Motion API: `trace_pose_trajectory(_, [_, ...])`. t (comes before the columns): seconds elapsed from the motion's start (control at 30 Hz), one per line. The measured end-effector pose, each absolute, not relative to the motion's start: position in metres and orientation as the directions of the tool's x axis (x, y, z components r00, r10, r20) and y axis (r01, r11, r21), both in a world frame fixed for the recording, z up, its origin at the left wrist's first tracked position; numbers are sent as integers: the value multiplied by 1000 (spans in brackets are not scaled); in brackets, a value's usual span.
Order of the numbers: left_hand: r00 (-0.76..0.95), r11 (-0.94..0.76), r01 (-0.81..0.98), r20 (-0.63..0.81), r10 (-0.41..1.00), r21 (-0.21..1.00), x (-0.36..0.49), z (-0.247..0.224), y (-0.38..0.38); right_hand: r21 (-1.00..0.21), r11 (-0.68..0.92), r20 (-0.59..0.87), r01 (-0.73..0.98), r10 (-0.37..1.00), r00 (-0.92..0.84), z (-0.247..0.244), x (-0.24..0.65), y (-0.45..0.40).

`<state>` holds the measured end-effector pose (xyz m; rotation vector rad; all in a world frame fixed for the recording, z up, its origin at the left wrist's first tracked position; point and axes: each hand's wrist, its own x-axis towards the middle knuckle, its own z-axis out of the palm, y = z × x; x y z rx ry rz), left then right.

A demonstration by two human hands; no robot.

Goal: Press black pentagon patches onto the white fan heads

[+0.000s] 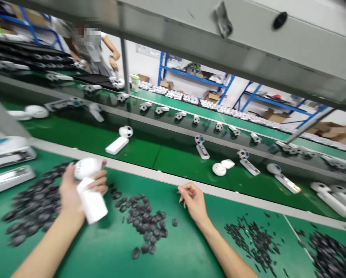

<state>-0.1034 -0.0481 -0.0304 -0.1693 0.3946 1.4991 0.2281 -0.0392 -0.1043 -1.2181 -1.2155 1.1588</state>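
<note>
Bright, even light across the scene; glare sheens the green conveyor belt [132, 151] along its far stretch (shadows beneath items stay faint). Wide-angle distortion bows the frame edges, and detail softens beyond that belt.

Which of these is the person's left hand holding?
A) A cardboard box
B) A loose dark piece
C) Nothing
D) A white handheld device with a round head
D: the left hand is wrapped around the white handheld device, while the right hand holds nothing.
</note>
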Motion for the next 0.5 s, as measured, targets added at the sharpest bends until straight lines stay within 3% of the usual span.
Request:
trace_pose_trajectory(0.1, [25,79,-973,-241,970,216,-114,-35,-56,-998,64,64,3,996,54,-103,228,-41])
trace_pose_trajectory(0.2, [34,87,-971,-229,973,221,-115,-40,-53,-994,104,101,-19,988,118,-101,226,-44])
trace_pose_trajectory(0.5, [219,231,-969,-130,967,91,-112,-46,-50,-986,150,163,68,939,302,-103,216,-57])
